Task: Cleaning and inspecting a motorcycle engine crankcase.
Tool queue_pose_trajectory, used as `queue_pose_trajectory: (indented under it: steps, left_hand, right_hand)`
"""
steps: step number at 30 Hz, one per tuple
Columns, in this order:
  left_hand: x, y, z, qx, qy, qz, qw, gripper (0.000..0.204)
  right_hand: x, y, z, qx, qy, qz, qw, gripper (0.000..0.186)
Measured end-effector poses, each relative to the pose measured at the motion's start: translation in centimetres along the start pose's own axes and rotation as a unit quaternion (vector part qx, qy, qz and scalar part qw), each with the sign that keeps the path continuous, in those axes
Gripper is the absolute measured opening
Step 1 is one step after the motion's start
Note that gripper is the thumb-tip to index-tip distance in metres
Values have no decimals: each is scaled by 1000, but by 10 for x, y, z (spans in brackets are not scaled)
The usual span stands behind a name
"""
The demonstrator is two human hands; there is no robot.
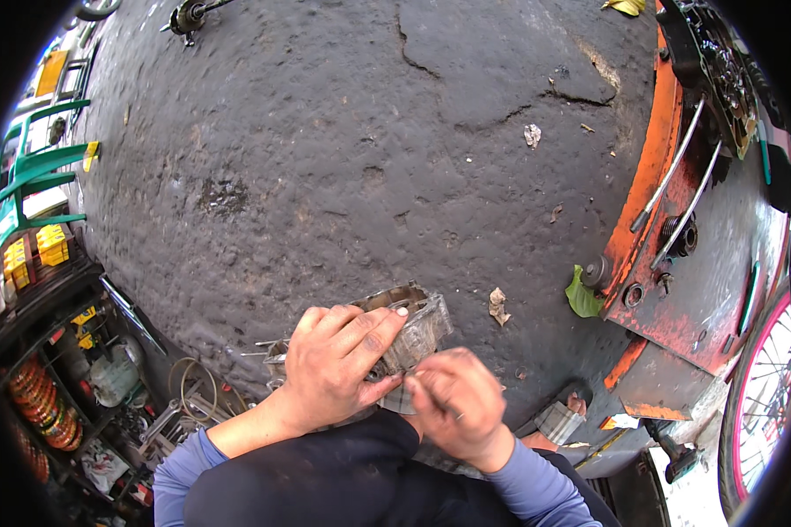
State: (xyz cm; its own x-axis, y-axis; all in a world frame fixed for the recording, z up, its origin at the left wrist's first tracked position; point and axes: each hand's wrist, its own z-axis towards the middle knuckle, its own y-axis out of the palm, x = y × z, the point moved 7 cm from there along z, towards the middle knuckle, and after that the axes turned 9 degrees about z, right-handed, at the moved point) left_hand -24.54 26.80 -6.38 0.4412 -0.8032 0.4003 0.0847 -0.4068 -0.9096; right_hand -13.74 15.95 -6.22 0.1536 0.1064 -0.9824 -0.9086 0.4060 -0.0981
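Observation:
A worn grey metal casing, seemingly an engine part (425, 328), sits low in front of my knees, partly hidden under my hands. My left hand (336, 362) lies over its top with fingers stretched along it and the thumb bent round its near side, gripping it. Close by the casing's near right edge, my right hand (460, 406) is closed in a pinch. Whatever its thumb and fingertips hold is too small to make out. A thin rod (268, 344) sticks out on the left side of the casing.
At right stands an orange metal bench (714, 290) carrying a greasy engine part (712, 75) and two metal rods (672, 171). A pink-rimmed wheel (763, 400) is beside it. Shelves of parts (46, 408) and a green chair (39, 167) line the left. Leaves (582, 294) dot the dark floor.

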Motion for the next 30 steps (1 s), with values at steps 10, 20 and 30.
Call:
queue_pose_trajectory:
  steps: [10, 20, 30]
  left_hand:
    - [1, -2, 1, 11, -1, 9, 1000, 68]
    - [-1, -2, 1, 11, 2, 11, 1000, 70]
    - [0, 1, 0, -6, -1, 13, 1000, 77]
  right_hand:
    - [17, -12, -4, 39, 100, 48, 993, 16]
    - [20, -9, -4, 29, 117, 55, 991, 16]
    - [48, -29, -1, 121, 149, 79, 978, 10]
